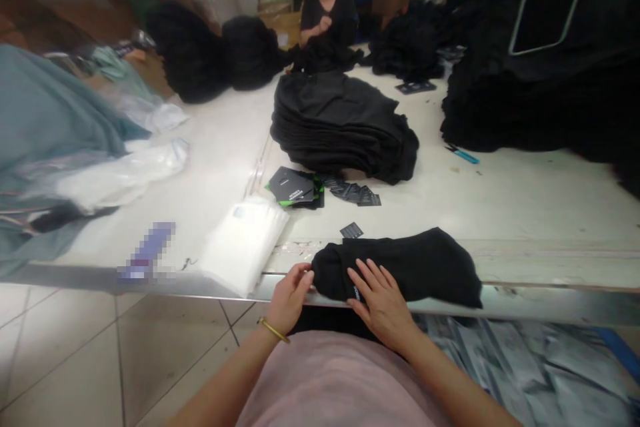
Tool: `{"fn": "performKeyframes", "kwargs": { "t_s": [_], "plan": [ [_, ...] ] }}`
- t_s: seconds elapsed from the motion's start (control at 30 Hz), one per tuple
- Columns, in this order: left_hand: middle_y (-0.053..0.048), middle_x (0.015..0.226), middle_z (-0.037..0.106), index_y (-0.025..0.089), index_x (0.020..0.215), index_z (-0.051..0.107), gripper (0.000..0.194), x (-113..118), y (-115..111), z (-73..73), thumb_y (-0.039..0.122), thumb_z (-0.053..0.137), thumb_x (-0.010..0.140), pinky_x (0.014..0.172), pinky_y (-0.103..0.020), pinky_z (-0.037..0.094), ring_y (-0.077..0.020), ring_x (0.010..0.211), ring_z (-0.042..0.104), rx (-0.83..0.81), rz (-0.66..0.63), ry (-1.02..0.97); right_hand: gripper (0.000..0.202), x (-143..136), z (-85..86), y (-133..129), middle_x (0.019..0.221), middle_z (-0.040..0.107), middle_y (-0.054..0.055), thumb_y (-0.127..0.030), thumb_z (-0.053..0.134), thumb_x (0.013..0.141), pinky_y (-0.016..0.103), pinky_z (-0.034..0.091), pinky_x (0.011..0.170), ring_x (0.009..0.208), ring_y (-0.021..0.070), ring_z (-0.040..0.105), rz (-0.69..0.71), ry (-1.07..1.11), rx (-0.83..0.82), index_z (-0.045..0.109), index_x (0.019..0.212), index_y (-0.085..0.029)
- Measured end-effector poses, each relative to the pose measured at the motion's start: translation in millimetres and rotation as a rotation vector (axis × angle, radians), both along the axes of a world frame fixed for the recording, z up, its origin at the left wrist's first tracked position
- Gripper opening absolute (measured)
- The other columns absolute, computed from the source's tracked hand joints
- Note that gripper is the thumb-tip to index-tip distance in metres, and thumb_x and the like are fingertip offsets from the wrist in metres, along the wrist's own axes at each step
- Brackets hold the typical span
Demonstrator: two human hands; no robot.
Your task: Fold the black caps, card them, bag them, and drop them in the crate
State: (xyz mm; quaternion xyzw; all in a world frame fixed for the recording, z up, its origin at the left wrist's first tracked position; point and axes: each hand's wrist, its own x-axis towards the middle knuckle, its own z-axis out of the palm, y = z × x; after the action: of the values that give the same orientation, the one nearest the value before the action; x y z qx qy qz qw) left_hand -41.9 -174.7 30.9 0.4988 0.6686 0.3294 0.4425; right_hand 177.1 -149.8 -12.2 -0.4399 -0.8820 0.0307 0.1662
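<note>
Black garment (425, 267) at lower centre of frame, on the bench (525, 213) edge. Looks partly folded: long narrow strip, left end apparently turned over. Right hand (383, 303) spread flat on it; left hand (290, 293) fingers curled at its left end, can't tell if pinching. No tag or bag visible on it; tags (293, 187) and white bags (245, 240) sit apart, centre-left. Black stack (340, 120), upper centre, looks unfolded. White lettering by right fingers and tag print: unreadable.
</note>
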Motion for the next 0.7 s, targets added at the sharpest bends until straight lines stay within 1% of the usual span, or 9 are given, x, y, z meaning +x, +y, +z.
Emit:
{"fn": "performKeyframes", "kwargs": {
  "t_s": [0.1,0.2,0.23,0.3,0.4,0.5,0.6,0.7],
  "plan": [
    [-0.004,0.089,0.063,0.018,0.107,0.054,0.037,1.0,-0.7,-0.1,0.044,0.051,0.08,0.068,-0.028,0.047,-0.0162,0.076,0.059,0.101,-0.024,0.055,0.049,1.2,1.8,-1.4,0.137,0.044,0.01,-0.038,0.049,0.083,0.046,0.031,0.1,0.127,0.028,0.036,-0.013,0.003,0.008,0.047,0.128,-0.02],
    [-0.004,0.095,0.063,0.02,0.103,0.057,0.03,1.3,-0.7,0.7,0.036,0.055,0.078,0.073,-0.028,0.045,-0.0172,0.084,0.058,0.205,-0.048,0.211,0.048,-0.9,2.0,-2.2,0.136,0.044,0.01,-0.037,0.049,0.083,0.046,0.03,0.101,0.127,0.0281,0.037,-0.023,-0.004,0.011,0.047,0.128,-0.02],
    [-0.004,0.093,0.064,0.021,0.099,0.058,0.026,1.5,0.5,1.2,0.035,0.054,0.078,0.072,-0.028,0.044,-0.017,0.083,0.058,0.21,-0.046,0.261,0.048,-1.5,1.8,-2.2,0.137,0.044,0.01,-0.037,0.049,0.083,0.045,0.03,0.101,0.126,0.0281,0.037,-0.024,-0.006,0.01,0.047,0.128,-0.02],
    [-0.001,0.08,0.065,0.02,0.087,0.06,0.02,2.1,5.1,2.5,0.037,0.05,0.08,0.068,-0.026,0.042,-0.0154,0.074,0.058,0.162,-0.039,0.318,0.048,-2.0,1.4,-2.0,0.137,0.044,0.009,-0.037,0.048,0.083,0.045,0.029,0.101,0.126,0.0281,0.037,-0.029,-0.006,0.01,0.047,0.128,-0.02],
    [0.002,0.059,0.059,0.02,0.068,0.059,0.034,4.0,14.9,4.9,0.049,0.046,0.08,0.056,-0.024,0.035,-0.0133,0.057,0.054,0.043,-0.059,0.375,0.048,-1.7,1.6,-1.9,0.137,0.044,0.009,-0.037,0.048,0.083,0.046,0.029,0.101,0.127,0.0283,0.037,-0.03,-0.007,0.008,0.047,0.128,-0.02],
    [0.001,0.05,0.055,0.02,0.056,0.057,0.047,6.8,21.5,7.8,0.059,0.043,0.078,0.051,-0.025,0.027,-0.0134,0.05,0.049,-0.011,-0.112,0.497,0.048,-1.5,2.4,-2.4,0.136,0.044,0.01,-0.037,0.048,0.084,0.046,0.029,0.101,0.126,0.0286,0.037,-0.024,0.001,0.007,0.048,0.128,-0.02],
    [-0.001,0.047,0.053,0.019,0.05,0.056,0.055,9.2,20.6,10.6,0.058,0.036,0.083,0.051,-0.026,0.023,-0.0139,0.048,0.046,0.01,-0.152,0.611,0.047,-2.0,2.8,-2.8,0.136,0.045,0.009,-0.038,0.047,0.084,0.045,0.028,0.102,0.126,0.0282,0.037,-0.037,0.014,0.003,0.048,0.127,-0.02],
    [-0.003,0.053,0.057,0.019,0.053,0.059,0.054,9.9,14.4,13.5,0.053,0.032,0.087,0.053,-0.027,0.025,-0.0144,0.052,0.05,0.037,-0.237,0.622,0.046,-2.9,2.6,-3.0,0.136,0.045,0.009,-0.039,0.046,0.085,0.044,0.026,0.103,0.127,0.0273,0.036,-0.053,0.023,-0.014,0.049,0.127,-0.02]
  ]
}}
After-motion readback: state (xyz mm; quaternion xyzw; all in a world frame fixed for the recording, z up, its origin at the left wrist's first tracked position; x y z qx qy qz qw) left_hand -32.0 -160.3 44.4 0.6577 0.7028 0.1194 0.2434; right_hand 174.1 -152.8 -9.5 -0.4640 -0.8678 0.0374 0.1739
